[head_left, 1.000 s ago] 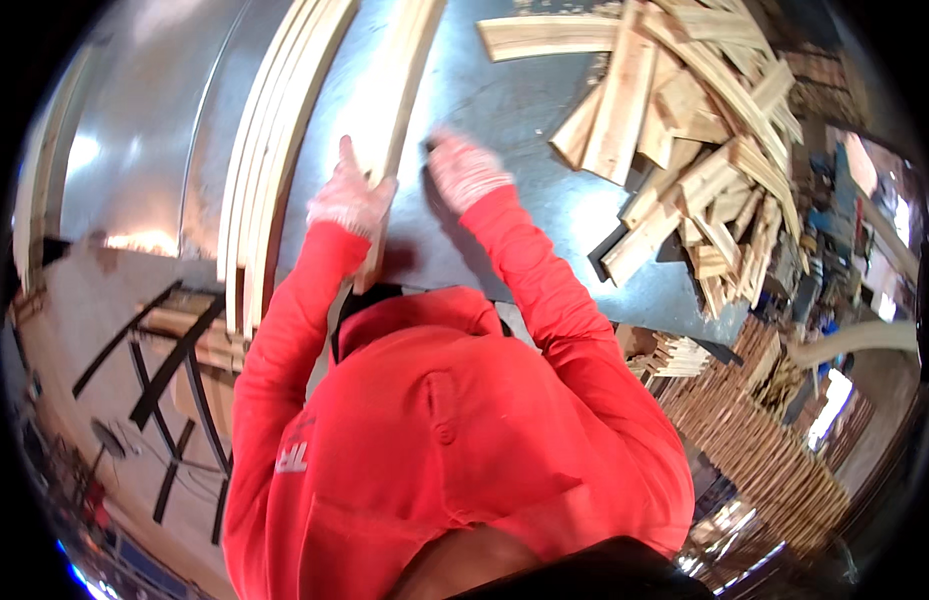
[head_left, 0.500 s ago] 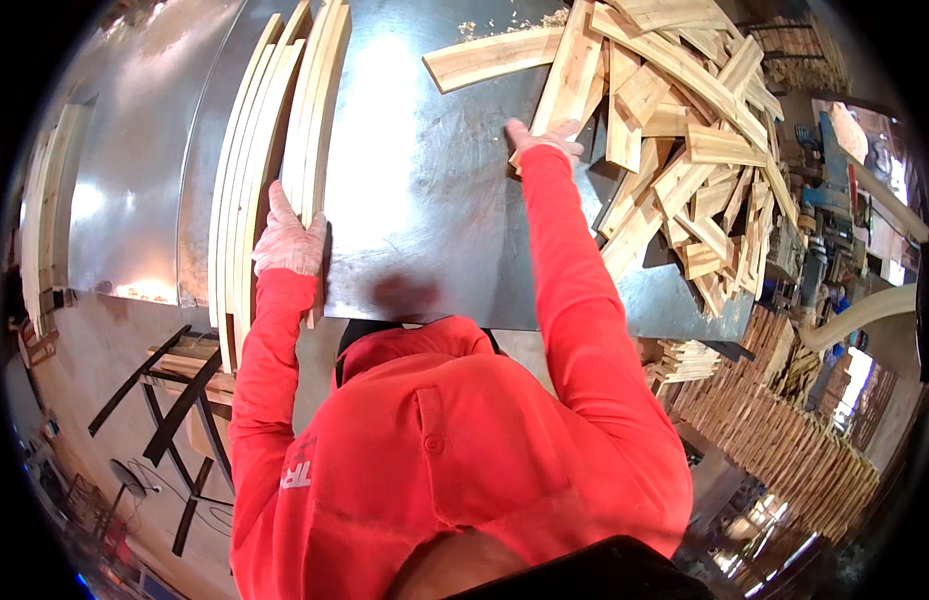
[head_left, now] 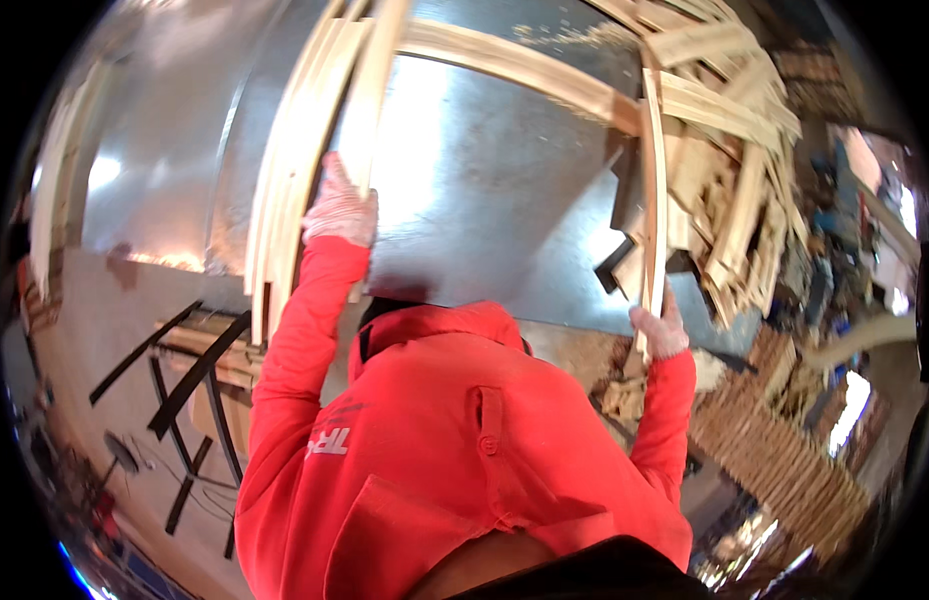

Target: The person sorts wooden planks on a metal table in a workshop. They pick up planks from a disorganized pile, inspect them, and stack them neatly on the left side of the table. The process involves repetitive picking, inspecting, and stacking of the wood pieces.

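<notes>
Though slender, long wooden strip [head_left: 654, 190]

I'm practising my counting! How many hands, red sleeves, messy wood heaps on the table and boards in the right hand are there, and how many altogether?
Hands: 2 (left hand, right hand)
Red sleeves: 2
Messy wood heap on the table: 1
Board in the right hand: 1
Total: 6

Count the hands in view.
2: the left hand is on a board at left; the right hand grips a plank beside the pile. No others show, though the picture's dark rim could hide some.
</notes>
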Demonstrator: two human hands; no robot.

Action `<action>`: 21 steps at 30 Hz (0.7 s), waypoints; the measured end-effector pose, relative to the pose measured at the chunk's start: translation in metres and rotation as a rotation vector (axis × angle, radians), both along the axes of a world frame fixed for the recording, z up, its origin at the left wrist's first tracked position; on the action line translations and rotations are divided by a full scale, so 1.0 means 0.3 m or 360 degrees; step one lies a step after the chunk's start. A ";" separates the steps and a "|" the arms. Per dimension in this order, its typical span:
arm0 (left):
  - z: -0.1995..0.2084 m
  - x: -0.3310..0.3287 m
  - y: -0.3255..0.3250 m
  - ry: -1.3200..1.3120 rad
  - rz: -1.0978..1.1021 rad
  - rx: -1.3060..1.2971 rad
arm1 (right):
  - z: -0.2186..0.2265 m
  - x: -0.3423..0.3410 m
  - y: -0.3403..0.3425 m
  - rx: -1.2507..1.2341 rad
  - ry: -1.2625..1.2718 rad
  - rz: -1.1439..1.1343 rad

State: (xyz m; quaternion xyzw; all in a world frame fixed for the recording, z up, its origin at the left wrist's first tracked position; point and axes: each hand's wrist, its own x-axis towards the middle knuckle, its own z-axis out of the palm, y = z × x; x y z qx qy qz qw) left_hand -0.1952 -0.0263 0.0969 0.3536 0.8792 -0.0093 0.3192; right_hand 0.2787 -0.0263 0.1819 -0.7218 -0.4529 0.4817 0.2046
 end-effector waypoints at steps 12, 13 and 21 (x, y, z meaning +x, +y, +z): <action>-0.095 -0.056 -0.045 0.0204 -0.0144 0.0538 | 0.321 -0.010 -0.505 -0.0193 0.0669 -0.0418; -0.119 -0.083 -0.065 0.0229 -0.0173 0.0631 | 0.327 -0.006 -0.501 -0.0199 0.0733 -0.0421; -0.012 -0.006 -0.049 -0.0001 -0.0343 0.1253 | -0.042 -0.329 -0.145 -0.0562 0.2201 -0.0148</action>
